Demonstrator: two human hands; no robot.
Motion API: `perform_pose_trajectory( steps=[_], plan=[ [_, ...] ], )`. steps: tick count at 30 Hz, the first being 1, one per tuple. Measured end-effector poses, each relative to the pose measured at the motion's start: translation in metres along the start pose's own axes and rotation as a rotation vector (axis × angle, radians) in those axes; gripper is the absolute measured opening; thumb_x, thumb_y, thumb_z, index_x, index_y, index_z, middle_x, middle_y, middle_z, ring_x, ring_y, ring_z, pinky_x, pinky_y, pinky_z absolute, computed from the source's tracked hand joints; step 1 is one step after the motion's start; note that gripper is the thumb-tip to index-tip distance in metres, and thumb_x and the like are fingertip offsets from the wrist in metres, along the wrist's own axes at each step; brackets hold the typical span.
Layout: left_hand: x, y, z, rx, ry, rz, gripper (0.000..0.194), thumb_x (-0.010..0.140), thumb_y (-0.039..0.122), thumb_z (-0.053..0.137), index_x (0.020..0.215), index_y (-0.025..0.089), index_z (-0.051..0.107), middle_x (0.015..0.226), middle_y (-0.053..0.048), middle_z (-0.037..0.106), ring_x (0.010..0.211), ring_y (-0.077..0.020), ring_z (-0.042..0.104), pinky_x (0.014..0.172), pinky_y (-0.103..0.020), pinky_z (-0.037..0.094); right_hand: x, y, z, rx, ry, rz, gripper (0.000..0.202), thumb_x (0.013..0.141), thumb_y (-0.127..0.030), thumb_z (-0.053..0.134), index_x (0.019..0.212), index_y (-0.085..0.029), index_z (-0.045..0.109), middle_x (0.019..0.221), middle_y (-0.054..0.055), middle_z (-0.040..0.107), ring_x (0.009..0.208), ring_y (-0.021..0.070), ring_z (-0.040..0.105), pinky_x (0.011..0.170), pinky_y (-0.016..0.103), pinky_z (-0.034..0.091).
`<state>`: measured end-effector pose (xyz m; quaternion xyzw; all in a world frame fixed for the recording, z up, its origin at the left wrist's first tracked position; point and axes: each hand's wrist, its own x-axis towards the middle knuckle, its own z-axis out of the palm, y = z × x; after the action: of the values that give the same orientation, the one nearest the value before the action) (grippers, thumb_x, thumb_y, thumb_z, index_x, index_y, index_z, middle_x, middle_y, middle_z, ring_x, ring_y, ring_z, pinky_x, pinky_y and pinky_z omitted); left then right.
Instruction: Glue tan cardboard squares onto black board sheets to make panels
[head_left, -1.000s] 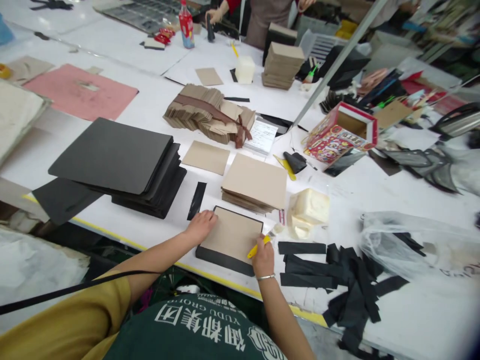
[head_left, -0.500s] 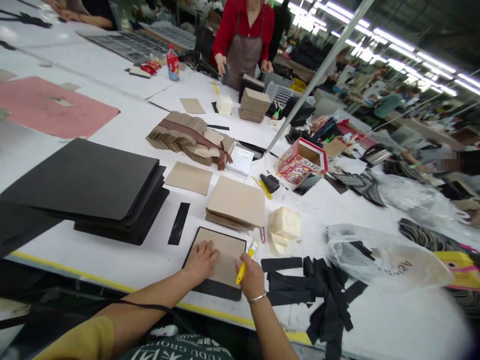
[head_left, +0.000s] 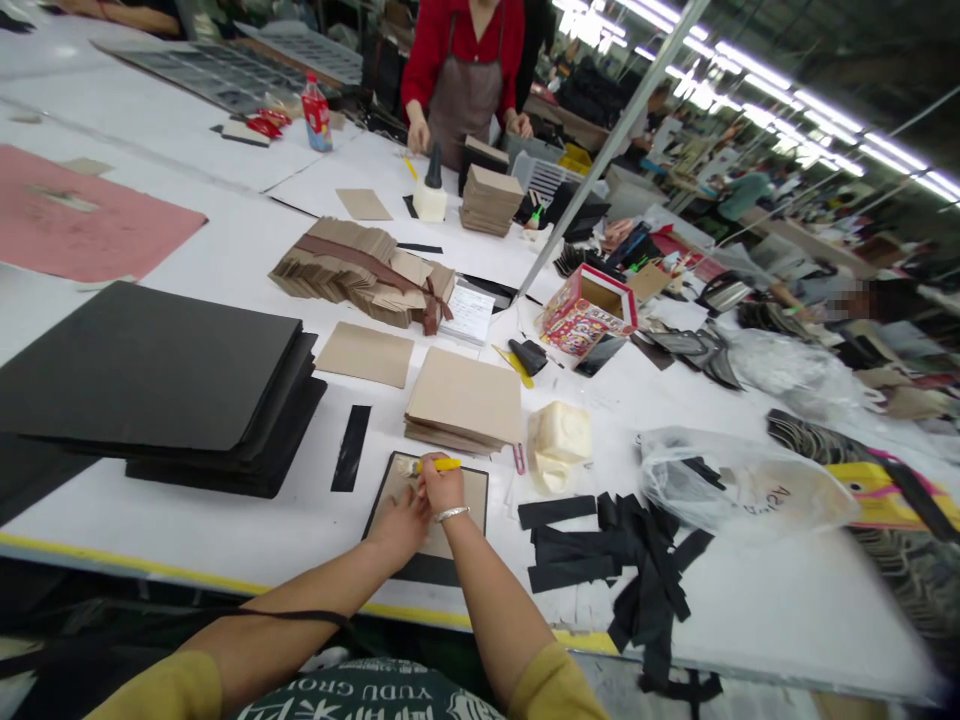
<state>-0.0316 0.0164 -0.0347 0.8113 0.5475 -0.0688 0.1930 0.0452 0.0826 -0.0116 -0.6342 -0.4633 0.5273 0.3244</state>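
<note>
My right hand [head_left: 442, 486] grips a yellow-handled brush [head_left: 436, 465], its pale bristles at the top left part of a tan board [head_left: 466, 500]. This board lies on a slightly larger black sheet [head_left: 431, 570], which shows as a border. Flat on the board rests my left hand [head_left: 401, 525], fingers spread, close beside the right. Just behind is a stack of tan boards [head_left: 465, 395]. A cream-coloured plastic container [head_left: 561, 440] stands to the right, near a pink clip [head_left: 519, 459]. One black strip [head_left: 351, 448] lies to the left.
Large black sheets [head_left: 157, 370] are piled at left. Black strips [head_left: 637, 550] and a clear plastic bag [head_left: 742, 480] lie at right. Farther back are a tied bundle of tan pieces [head_left: 360, 270], a red patterned box [head_left: 589, 315], a metal pole [head_left: 600, 165] and a person in red [head_left: 465, 80].
My right hand has moved left with the brush, from the board's right edge to its upper left. The left hand stays on the board. Across the table, the co-worker's hand has left a dark-topped container.
</note>
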Motion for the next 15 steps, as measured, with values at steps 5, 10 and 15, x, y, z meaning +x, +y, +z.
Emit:
perform_pose_trajectory(
  steps=[5,10,15],
  plan=[
    [-0.006,-0.001,0.001,0.043,0.065,0.017,0.053,0.074,0.030,0.057,0.125,0.023,0.044,0.137,-0.015,0.034,0.118,-0.0366,0.034,0.084,-0.052,0.037,-0.012,0.021,-0.073,-0.078,0.166,0.036,0.020,0.073,-0.035,0.048,0.076,-0.018,0.058,0.047,-0.005,0.053,0.035,0.0093,0.049,0.035,0.017,0.037],
    [-0.006,0.001,0.000,0.078,0.059,0.030,0.051,0.074,0.028,0.057,0.124,0.023,0.046,0.137,-0.014,0.035,0.118,-0.0350,0.035,0.085,-0.048,0.038,-0.033,0.034,-0.145,-0.105,0.325,0.054,0.028,0.076,-0.041,0.047,0.081,-0.016,0.057,0.049,-0.005,0.053,0.036,0.0088,0.051,0.038,0.017,0.038],
    [-0.009,0.005,-0.003,0.077,0.070,0.039,0.047,0.075,0.026,0.055,0.122,0.023,0.048,0.135,-0.012,0.038,0.118,-0.0331,0.037,0.085,-0.044,0.040,-0.059,0.055,-0.188,-0.240,0.377,-0.091,0.036,0.085,-0.042,0.037,0.108,-0.018,0.051,0.066,-0.001,0.060,0.045,0.0082,0.054,0.047,0.018,0.041]
  ],
)
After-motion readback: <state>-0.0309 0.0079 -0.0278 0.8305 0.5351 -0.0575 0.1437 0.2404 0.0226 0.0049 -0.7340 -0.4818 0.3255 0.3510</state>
